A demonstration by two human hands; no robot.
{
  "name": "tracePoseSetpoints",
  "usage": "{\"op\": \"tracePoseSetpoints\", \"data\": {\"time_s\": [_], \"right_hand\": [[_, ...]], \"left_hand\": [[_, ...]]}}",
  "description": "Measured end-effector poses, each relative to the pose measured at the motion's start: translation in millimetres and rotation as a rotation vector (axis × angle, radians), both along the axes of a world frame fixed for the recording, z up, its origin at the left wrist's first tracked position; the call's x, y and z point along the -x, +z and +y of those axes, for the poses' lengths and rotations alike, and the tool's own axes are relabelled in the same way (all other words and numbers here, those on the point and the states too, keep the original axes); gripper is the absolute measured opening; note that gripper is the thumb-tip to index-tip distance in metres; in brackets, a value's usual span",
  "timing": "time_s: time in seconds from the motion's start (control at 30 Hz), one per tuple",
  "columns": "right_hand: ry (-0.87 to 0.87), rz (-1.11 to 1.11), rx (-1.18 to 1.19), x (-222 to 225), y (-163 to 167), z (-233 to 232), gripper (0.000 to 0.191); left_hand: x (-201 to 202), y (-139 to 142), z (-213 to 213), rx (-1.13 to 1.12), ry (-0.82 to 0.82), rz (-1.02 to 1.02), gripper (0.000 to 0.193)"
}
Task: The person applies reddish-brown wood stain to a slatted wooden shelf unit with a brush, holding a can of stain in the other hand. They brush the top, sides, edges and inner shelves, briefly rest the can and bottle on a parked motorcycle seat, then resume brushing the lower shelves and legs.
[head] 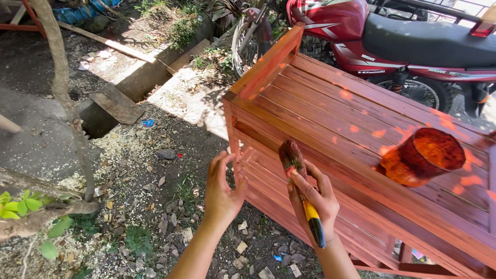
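My right hand (pixel 312 199) grips a paintbrush (pixel 294 160) with a yellow and black handle; its stained bristles point up against the front rail of a reddish-brown slatted wooden bench (pixel 330 108). My left hand (pixel 223 188) is open, fingers spread, close to the bench's front left corner post, just touching or nearly touching it. A stain-covered can (pixel 423 155) lies tilted on the bench top, to the right of the brush.
A red motorcycle (pixel 392 36) stands behind the bench. The ground (pixel 144 206) on the left is dirt strewn with wood chips and dry leaves. A thin tree trunk (pixel 62 88), a concrete drain (pixel 134 77) and planks lie at the far left.
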State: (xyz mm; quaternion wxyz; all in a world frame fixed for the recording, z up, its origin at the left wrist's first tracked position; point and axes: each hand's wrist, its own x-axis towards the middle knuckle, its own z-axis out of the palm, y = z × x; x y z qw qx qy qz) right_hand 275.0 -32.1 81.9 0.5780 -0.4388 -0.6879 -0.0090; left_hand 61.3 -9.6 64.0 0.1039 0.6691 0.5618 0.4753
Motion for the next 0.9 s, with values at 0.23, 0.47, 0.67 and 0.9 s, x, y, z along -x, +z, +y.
{"op": "tracePoseSetpoints", "data": {"time_s": [0.23, 0.47, 0.67, 0.9], "right_hand": [[0.045, -0.152, -0.042, 22, -9, 31, 0.043], [0.142, -0.309, -0.033, 81, -16, 94, 0.053], [0.297, 0.201, 0.441, 31, -29, 62, 0.044], [-0.316, -0.003, 0.044, -64, -38, -50, 0.027]], "left_hand": [[19, 3, -14, 0.103, -0.006, 0.013, 0.058], [26, 12, -16, 0.095, -0.017, -0.047, 0.056], [14, 7, -8, 0.147, -0.071, -0.014, 0.058], [-4, -1, -1, 0.232, -0.128, -0.065, 0.058]]}}
